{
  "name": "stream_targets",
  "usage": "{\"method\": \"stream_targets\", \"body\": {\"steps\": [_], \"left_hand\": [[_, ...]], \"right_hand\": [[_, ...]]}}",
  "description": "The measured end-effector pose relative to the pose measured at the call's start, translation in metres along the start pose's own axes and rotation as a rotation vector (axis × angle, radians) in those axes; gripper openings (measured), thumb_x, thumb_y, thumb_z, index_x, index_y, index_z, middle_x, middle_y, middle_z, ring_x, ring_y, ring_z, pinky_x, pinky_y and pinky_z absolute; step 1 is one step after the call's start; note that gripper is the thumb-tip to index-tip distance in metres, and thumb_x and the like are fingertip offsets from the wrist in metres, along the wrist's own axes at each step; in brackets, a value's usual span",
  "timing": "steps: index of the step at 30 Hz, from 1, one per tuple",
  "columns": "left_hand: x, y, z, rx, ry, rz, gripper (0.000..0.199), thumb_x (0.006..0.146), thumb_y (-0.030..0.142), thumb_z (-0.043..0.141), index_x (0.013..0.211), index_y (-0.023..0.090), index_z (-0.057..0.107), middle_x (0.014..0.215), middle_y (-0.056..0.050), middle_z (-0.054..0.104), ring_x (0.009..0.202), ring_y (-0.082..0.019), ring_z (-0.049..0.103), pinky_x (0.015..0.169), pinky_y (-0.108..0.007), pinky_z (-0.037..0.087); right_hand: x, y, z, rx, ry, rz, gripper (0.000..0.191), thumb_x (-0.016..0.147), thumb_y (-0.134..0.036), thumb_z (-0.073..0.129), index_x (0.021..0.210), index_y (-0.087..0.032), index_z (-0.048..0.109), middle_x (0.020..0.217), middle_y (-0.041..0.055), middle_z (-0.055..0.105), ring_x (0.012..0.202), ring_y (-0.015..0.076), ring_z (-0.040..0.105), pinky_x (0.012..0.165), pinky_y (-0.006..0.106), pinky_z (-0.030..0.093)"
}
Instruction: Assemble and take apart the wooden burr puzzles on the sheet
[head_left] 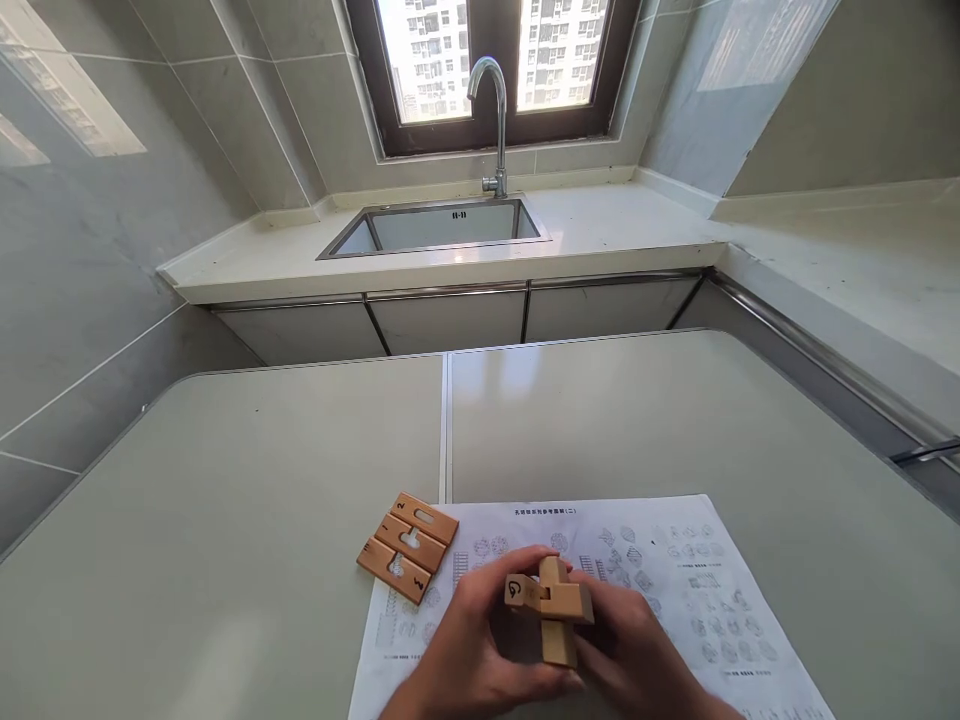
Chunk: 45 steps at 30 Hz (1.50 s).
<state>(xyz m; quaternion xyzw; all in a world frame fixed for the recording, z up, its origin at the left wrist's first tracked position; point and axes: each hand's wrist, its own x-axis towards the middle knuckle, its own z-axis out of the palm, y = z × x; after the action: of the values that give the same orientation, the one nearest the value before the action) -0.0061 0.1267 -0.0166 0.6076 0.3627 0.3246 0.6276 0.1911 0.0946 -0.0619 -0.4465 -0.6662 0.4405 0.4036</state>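
Observation:
My left hand [480, 640] curls its fingers and thumb around the left side of a joined set of wooden blocks [559, 605]. From the right, my right hand [626, 640] grips the same blocks. One block faces left with a 6-like mark on its end; another sticks up and a third points down toward me. Beneath my hands lies a printed sheet [712, 590] with small line drawings. Three flat wooden pieces [409, 545] with cut-out slots and numbers lie side by side, partly over the sheet's upper left corner. Parts of the blocks are hidden by my fingers.
The pale table [225, 500] has a seam [446, 430] running away from me. Beyond it stands a counter [615, 225] with a sink [450, 225] and a curved faucet [500, 130] below a window. Another counter [862, 270] runs along the right, a tiled wall along the left.

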Motion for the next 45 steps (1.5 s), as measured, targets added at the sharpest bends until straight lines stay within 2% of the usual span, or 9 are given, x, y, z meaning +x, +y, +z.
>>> {"method": "stream_targets", "body": {"steps": [6, 10, 14, 18, 23, 28, 37, 41, 45], "left_hand": [[0.000, 0.000, -0.002, 0.082, -0.031, -0.003, 0.087, 0.067, 0.054, 0.094, 0.144, 0.025, 0.064, 0.134, -0.013, 0.072, 0.126, -0.037, 0.066, 0.113, -0.046, 0.048], [-0.002, 0.000, -0.004, 0.051, -0.054, 0.028, 0.090, 0.081, 0.072, 0.074, 0.153, 0.022, 0.055, 0.139, -0.018, 0.069, 0.126, -0.038, 0.066, 0.112, -0.047, 0.049], [-0.004, -0.001, -0.005, 0.098, -0.035, 0.030, 0.060, 0.104, 0.059, 0.049, 0.152, 0.023, 0.056, 0.144, -0.017, 0.066, 0.132, -0.035, 0.063, 0.114, -0.046, 0.047], [-0.003, -0.004, -0.004, 0.107, 0.028, 0.016, 0.047, 0.103, 0.050, 0.057, 0.143, 0.026, 0.066, 0.140, -0.013, 0.070, 0.128, -0.032, 0.065, 0.112, -0.042, 0.049], [0.000, -0.004, -0.004, 0.055, 0.059, 0.010, 0.045, 0.103, 0.047, 0.058, 0.141, 0.025, 0.067, 0.140, -0.013, 0.070, 0.127, -0.032, 0.066, 0.110, -0.042, 0.051], [0.000, -0.006, -0.005, 0.046, 0.076, -0.018, 0.043, 0.102, 0.047, 0.060, 0.136, 0.023, 0.070, 0.136, -0.013, 0.073, 0.124, -0.032, 0.068, 0.108, -0.041, 0.052], [0.000, -0.002, -0.004, 0.016, 0.060, 0.028, 0.033, 0.104, 0.043, 0.059, 0.123, 0.022, 0.074, 0.143, -0.014, 0.068, 0.131, -0.034, 0.064, 0.107, -0.041, 0.053], [-0.001, 0.001, -0.002, -0.040, 0.115, 0.016, 0.031, 0.103, 0.045, 0.060, 0.116, 0.021, 0.073, 0.151, -0.015, 0.061, 0.113, -0.028, 0.072, 0.087, -0.033, 0.061], [-0.001, -0.005, 0.001, -0.128, 0.202, 0.004, 0.035, 0.105, 0.049, 0.056, 0.116, 0.018, 0.068, 0.124, -0.015, 0.075, 0.090, -0.021, 0.073, 0.072, -0.029, 0.061]], "right_hand": [[-0.001, 0.002, -0.002, 0.050, -0.031, 0.081, 0.007, 0.093, -0.027, 0.062, 0.088, -0.022, 0.063, 0.072, 0.0013, 0.065, 0.059, 0.0163, 0.053, 0.055, 0.024, 0.043], [0.001, -0.002, -0.002, 0.086, -0.024, 0.099, 0.010, 0.092, -0.030, 0.065, 0.086, -0.022, 0.064, 0.071, 0.0013, 0.063, 0.060, 0.0165, 0.052, 0.057, 0.026, 0.044], [0.003, -0.005, -0.002, 0.118, -0.031, 0.106, 0.013, 0.095, -0.033, 0.064, 0.088, -0.022, 0.066, 0.075, 0.0034, 0.067, 0.063, 0.0179, 0.056, 0.059, 0.027, 0.047], [0.004, -0.008, -0.004, 0.173, -0.050, 0.143, 0.013, 0.093, -0.035, 0.068, 0.098, -0.023, 0.066, 0.082, 0.0046, 0.070, 0.070, 0.0203, 0.063, 0.064, 0.029, 0.051], [0.002, -0.012, -0.002, 0.384, -0.042, 0.206, 0.049, 0.089, -0.032, 0.077, 0.132, -0.030, 0.054, 0.109, 0.0078, 0.074, 0.095, 0.0248, 0.071, 0.081, 0.034, 0.057], [0.000, -0.010, -0.002, 0.496, -0.008, 0.255, 0.077, 0.084, -0.031, 0.083, 0.148, -0.029, 0.040, 0.100, 0.0065, 0.075, 0.082, 0.0221, 0.069, 0.076, 0.035, 0.056], [0.005, -0.014, -0.003, 0.370, -0.014, 0.128, 0.059, 0.087, -0.026, 0.077, 0.140, -0.029, 0.050, 0.116, 0.0103, 0.074, 0.097, 0.0257, 0.073, 0.085, 0.037, 0.059], [0.005, -0.015, -0.003, 0.294, -0.003, 0.111, 0.060, 0.085, -0.022, 0.077, 0.137, -0.029, 0.048, 0.102, 0.0065, 0.076, 0.084, 0.0226, 0.073, 0.074, 0.033, 0.059], [0.004, -0.011, -0.007, 0.134, -0.007, 0.089, 0.068, 0.081, -0.019, 0.079, 0.139, -0.030, 0.046, 0.080, -0.0013, 0.070, 0.057, 0.0152, 0.061, 0.052, 0.025, 0.050]]}}
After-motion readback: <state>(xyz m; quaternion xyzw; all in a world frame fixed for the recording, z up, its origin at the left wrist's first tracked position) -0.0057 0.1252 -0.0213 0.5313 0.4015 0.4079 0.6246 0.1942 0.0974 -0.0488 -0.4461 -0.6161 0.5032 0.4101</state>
